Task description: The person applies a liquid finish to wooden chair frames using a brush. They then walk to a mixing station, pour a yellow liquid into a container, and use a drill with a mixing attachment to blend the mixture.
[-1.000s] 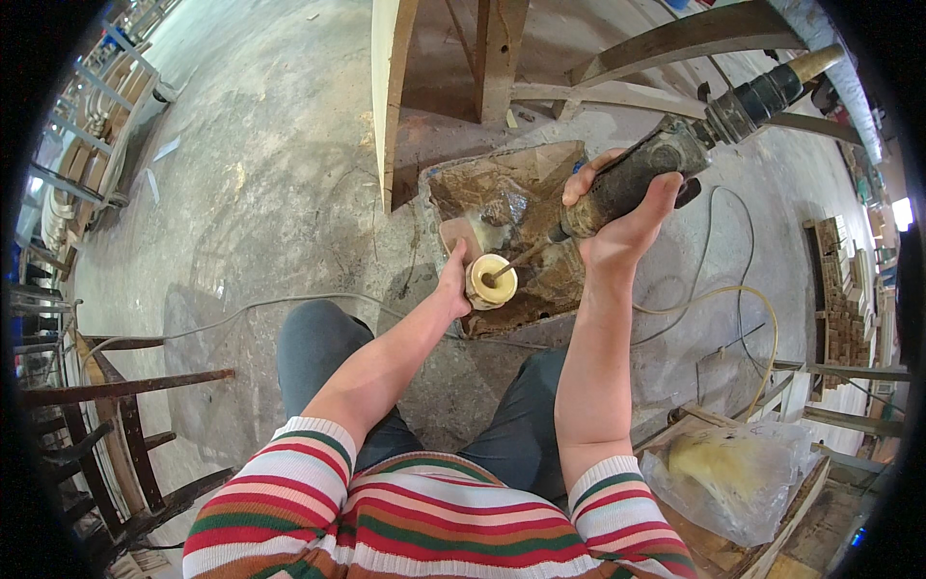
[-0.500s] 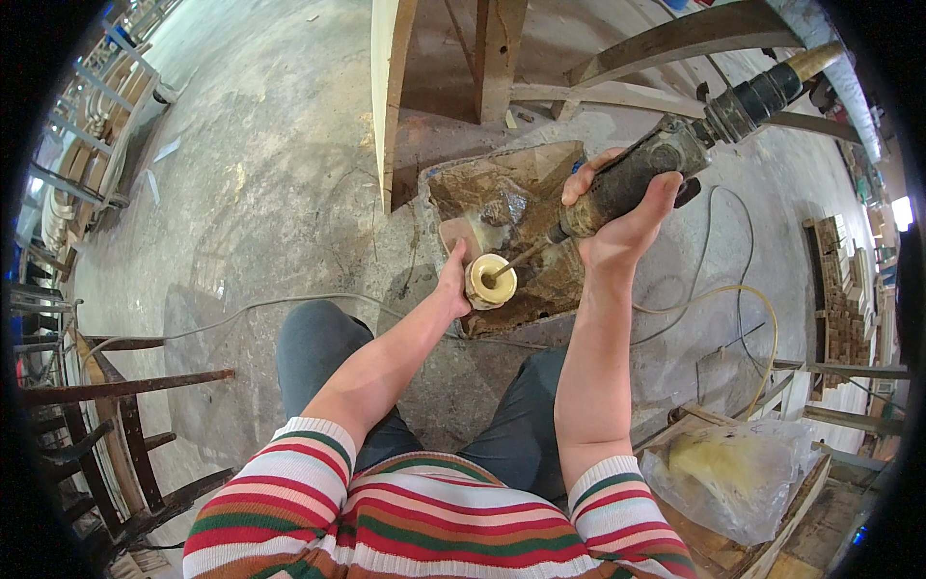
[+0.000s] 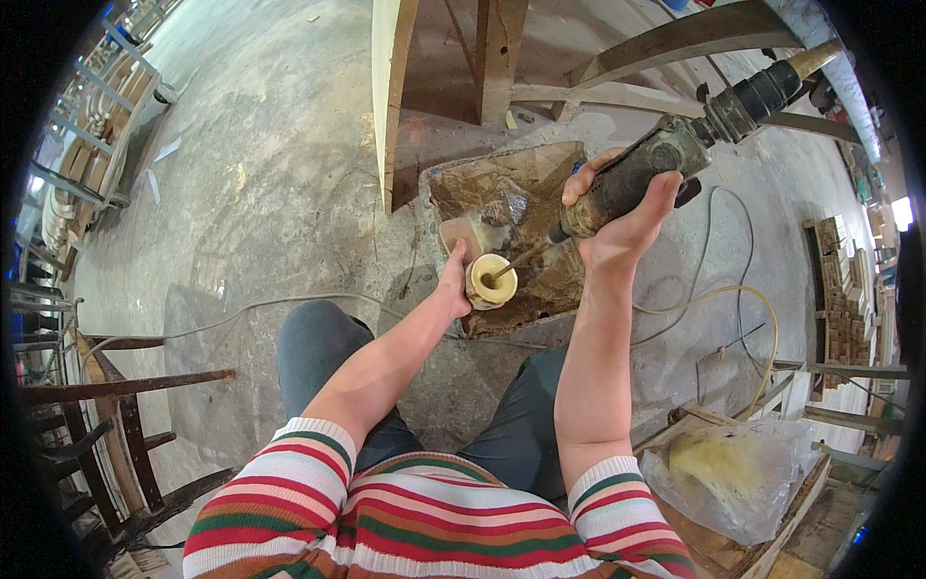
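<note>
My left hand [image 3: 453, 282] is closed round the side of a small pale container [image 3: 479, 297], tilted toward me, with cream-yellow stuff inside. In my right hand [image 3: 632, 217] is a dark, worn power drill [image 3: 632, 183], its body slanting from upper right to lower left. A thin rod [image 3: 521, 259] runs from the drill's front down into the container's mouth; the rod's tip is hidden in there. Beneath both hands lies a brown, crusted tray or sheet [image 3: 550, 159] on the floor. A flat pinkish-brown piece [image 3: 457, 232] shows beside my left fingers.
A wooden frame with legs [image 3: 497, 58] stands just ahead. Cables [image 3: 318, 297] cross the concrete floor [image 3: 251, 193] on both sides. At lower right, a clear plastic bag with yellowish contents [image 3: 723, 473] rests on a wooden crate. Dark wooden chair frames [image 3: 121, 396] are at left, stacked wood [image 3: 837, 299] at right.
Almost nothing differs. Both hands keep the same hold, and the rod stays in the container with at most a tiny shift.
</note>
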A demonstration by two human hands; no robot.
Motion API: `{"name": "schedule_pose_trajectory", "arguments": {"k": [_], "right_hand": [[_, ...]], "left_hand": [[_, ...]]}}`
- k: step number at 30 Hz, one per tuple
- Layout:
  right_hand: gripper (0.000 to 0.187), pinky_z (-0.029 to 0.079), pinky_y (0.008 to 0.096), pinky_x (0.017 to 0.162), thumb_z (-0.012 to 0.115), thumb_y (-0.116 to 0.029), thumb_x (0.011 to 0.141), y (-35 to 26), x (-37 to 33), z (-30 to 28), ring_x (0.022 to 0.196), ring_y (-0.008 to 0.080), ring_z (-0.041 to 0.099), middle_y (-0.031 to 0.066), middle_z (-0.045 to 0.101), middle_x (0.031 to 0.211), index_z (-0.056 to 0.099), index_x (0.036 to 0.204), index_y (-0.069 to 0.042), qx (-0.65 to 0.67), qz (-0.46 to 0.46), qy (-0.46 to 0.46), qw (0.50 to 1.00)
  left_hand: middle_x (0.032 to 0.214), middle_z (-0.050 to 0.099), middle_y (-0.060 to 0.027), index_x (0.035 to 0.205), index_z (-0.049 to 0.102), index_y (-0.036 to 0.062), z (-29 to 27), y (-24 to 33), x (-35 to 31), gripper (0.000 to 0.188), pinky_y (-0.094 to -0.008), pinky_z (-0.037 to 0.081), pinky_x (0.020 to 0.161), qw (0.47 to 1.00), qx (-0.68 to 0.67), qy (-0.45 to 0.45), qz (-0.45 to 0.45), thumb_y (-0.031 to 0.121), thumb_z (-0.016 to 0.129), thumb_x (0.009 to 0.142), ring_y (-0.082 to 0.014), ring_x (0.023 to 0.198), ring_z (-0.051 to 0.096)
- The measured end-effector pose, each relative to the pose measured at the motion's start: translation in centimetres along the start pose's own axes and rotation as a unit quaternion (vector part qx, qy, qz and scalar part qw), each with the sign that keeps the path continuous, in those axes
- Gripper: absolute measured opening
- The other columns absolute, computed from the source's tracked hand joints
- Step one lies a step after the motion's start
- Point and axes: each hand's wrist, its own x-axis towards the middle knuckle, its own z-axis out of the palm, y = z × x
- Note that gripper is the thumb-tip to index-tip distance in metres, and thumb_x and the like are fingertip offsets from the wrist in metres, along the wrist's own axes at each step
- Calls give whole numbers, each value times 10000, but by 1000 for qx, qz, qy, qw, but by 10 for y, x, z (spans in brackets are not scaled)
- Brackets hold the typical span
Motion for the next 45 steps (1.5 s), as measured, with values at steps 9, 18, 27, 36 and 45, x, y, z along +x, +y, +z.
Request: {"name": "schedule_pose_trajectory", "arguments": {"k": [9, 18, 27, 36, 45], "right_hand": [[647, 407, 350, 465, 461, -656, 760, -5, -4, 6, 519, 227, 487, 105, 500, 668, 488, 848, -16, 13, -15, 0, 1000], [689, 428, 325, 506, 472, -664, 750, -6, -14, 13, 542, 224, 508, 123, 509, 636, 496, 896, 9, -50, -26, -73, 996], [734, 423, 323, 488, 491, -708, 703, -9, -17, 19, 517, 217, 502, 117, 506, 641, 471, 903, -2, -78, -45, -46, 995], [726, 420, 311, 488, 491, -699, 710, -8, -18, 21, 508, 211, 495, 119, 502, 625, 466, 898, 1, -81, -43, -64, 994], [752, 411, 305, 492, 481, -723, 691, -5, -19, 22, 505, 212, 492, 127, 503, 601, 464, 880, 4, -94, -42, -61, 993]], "left_hand": [[1245, 449, -162, 1233, 411, 73, -1, -2, 1, 756, -614, 361, 865, 995, -82, -51, 16, 682, 348, 790, -377, 1088, 467], [1189, 493, -144, 1172, 474, 92, 5, -17, 6, 726, -576, 341, 910, 982, -161, -93, 28, 688, 280, 805, -326, 1073, 483], [1222, 464, -174, 1167, 476, 57, 3, -24, 15, 791, -606, 346, 903, 975, -188, -119, 21, 718, 398, 739, -375, 1106, 451], [1123, 541, -127, 1103, 521, 66, 3, -26, 21, 725, -472, 391, 917, 975, -186, -106, 52, 694, 417, 755, -290, 1048, 505], [1076, 568, -108, 1060, 543, 40, 7, -23, 18, 689, -437, 396, 913, 977, -194, -58, 66, 656, 445, 769, -268, 1016, 517]]}}
